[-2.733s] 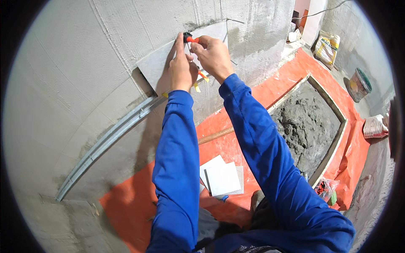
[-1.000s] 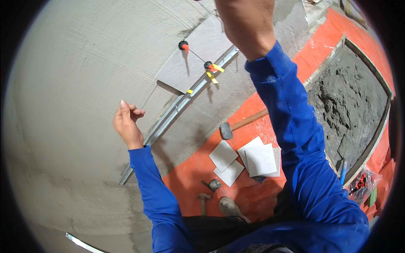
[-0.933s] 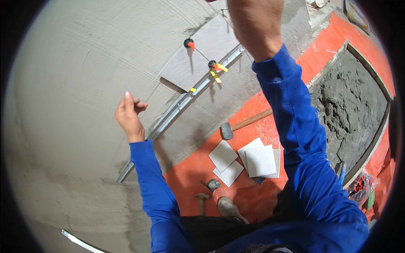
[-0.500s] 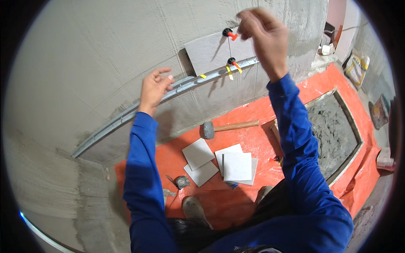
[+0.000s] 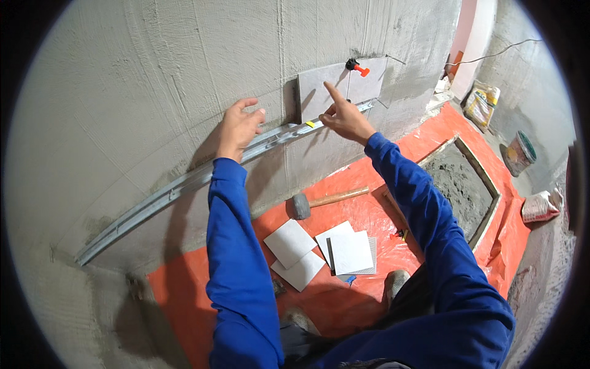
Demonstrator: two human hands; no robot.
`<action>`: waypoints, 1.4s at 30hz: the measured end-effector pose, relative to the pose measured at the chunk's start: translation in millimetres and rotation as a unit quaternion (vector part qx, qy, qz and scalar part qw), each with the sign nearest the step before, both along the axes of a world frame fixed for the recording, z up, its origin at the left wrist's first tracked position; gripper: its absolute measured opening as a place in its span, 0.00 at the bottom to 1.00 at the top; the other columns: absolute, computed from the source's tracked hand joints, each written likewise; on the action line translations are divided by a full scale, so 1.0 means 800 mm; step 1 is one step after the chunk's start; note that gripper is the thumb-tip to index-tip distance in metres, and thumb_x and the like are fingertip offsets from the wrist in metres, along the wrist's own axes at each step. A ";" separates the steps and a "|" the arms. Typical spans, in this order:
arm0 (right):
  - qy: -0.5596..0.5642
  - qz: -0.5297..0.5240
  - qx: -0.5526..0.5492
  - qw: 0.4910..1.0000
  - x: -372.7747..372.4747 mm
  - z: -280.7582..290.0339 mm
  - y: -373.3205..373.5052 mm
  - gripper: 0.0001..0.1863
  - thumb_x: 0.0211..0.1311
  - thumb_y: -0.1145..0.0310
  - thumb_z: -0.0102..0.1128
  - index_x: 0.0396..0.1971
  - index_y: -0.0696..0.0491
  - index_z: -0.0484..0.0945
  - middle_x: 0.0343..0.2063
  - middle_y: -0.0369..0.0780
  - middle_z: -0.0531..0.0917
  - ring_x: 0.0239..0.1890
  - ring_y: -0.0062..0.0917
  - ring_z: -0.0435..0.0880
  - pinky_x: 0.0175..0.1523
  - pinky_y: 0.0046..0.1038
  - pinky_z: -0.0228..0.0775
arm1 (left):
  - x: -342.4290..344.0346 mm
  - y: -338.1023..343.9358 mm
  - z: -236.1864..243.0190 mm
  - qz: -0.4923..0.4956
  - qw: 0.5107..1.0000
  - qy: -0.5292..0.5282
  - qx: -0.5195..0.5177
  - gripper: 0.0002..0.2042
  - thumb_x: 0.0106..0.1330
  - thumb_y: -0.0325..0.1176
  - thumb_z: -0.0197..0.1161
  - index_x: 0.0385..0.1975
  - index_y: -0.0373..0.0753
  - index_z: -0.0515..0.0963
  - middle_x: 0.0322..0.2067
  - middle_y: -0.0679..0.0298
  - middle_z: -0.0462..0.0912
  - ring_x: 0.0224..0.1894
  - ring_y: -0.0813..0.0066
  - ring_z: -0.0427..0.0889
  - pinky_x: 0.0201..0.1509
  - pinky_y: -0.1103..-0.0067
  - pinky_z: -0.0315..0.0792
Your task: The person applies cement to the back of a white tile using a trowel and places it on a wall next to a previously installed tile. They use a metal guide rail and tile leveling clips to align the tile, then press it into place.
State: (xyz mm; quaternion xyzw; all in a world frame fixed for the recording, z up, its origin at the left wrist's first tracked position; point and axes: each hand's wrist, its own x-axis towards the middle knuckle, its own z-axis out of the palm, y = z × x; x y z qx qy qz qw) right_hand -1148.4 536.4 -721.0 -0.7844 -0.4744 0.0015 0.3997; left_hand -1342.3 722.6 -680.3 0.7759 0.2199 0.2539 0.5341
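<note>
Tiles (image 5: pixel 338 77), two of them, pale and side by side, sit up against the rough grey wall (image 5: pixel 246 49) in the head view, right above the long metal rail (image 5: pixel 184 183). At the top of their seam juts a clip (image 5: pixel 356 67), black cap against the faces, red handle sticking out. Look at the left hand (image 5: pixel 241 127): fingers wide and curved, nothing in its grasp, poised over near the rail; whether it brushes the wall, we can't tell! Across to the right hand (image 5: pixel 347 119), in front of the tiles' lower part, index finger stretched up, the others folded in; whether anything sits under them is hidden. Just beside it, a yellow tab (image 5: pixel 310 124) shows at the bottom edge.

How would they handle? Stiff and brittle, by the look, fairly light, with smooth faces likely to slip; edges make the safe hold, corners seem ready to chip. The clip looks like light plastic, best pinched by that red handle. Down below, a mallet (image 5: pixel 301 206) and loose tiles (image 5: pixel 353 253) lie on the orange sheet (image 5: pixel 344 301).
</note>
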 end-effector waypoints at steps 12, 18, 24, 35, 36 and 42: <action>0.051 -0.052 -0.022 0.997 -0.032 -0.037 0.050 0.55 0.55 0.70 0.60 0.70 0.65 0.27 0.26 0.50 0.84 0.27 0.38 0.85 0.36 0.31 0.76 | 0.008 0.020 -0.034 -0.099 0.928 -0.247 -0.261 0.19 0.69 0.32 0.58 0.60 0.42 0.71 0.38 0.58 0.84 0.31 0.75 0.83 0.31 0.82 0.75; 0.049 -0.075 -0.035 0.995 -0.038 -0.030 0.056 0.54 0.54 0.70 0.59 0.68 0.69 0.27 0.24 0.51 0.83 0.27 0.40 0.85 0.35 0.34 0.76 | 0.021 0.018 -0.045 -0.091 0.920 -0.266 -0.272 0.17 0.69 0.30 0.56 0.57 0.41 0.74 0.38 0.59 0.84 0.31 0.77 0.83 0.32 0.82 0.76; 0.031 -0.096 -0.032 0.994 -0.049 -0.047 0.054 0.51 0.57 0.71 0.60 0.71 0.66 0.32 0.23 0.46 0.83 0.23 0.28 0.83 0.30 0.27 0.74 | 0.036 0.020 -0.054 -0.086 0.921 -0.266 -0.269 0.16 0.69 0.28 0.55 0.55 0.39 0.75 0.37 0.59 0.85 0.29 0.78 0.83 0.30 0.84 0.75; -0.036 -0.027 -0.204 0.978 -0.054 -0.051 -0.040 0.37 0.55 0.67 0.61 0.66 0.56 0.61 0.29 0.48 0.85 0.33 0.40 0.85 0.40 0.38 0.75 | 0.050 0.035 -0.073 -0.078 0.950 -0.258 -0.156 0.14 0.67 0.29 0.60 0.52 0.37 0.78 0.34 0.62 0.85 0.29 0.82 0.81 0.30 0.86 0.73; -0.040 0.037 -0.275 0.960 -0.061 -0.053 -0.067 0.34 0.56 0.66 0.62 0.64 0.55 0.65 0.31 0.48 0.85 0.34 0.41 0.85 0.42 0.39 0.75 | 0.053 0.033 -0.076 -0.067 0.960 -0.241 -0.129 0.13 0.66 0.30 0.61 0.50 0.38 0.79 0.33 0.63 0.85 0.28 0.82 0.81 0.30 0.85 0.73; -0.057 0.072 -0.430 0.898 -0.135 -0.017 -0.222 0.27 0.56 0.64 0.64 0.57 0.54 0.74 0.34 0.47 0.85 0.37 0.41 0.85 0.42 0.39 0.76 | 0.073 0.006 -0.087 0.063 0.978 -0.086 0.177 0.11 0.58 0.37 0.70 0.36 0.38 0.84 0.26 0.62 0.86 0.27 0.73 0.84 0.32 0.76 0.75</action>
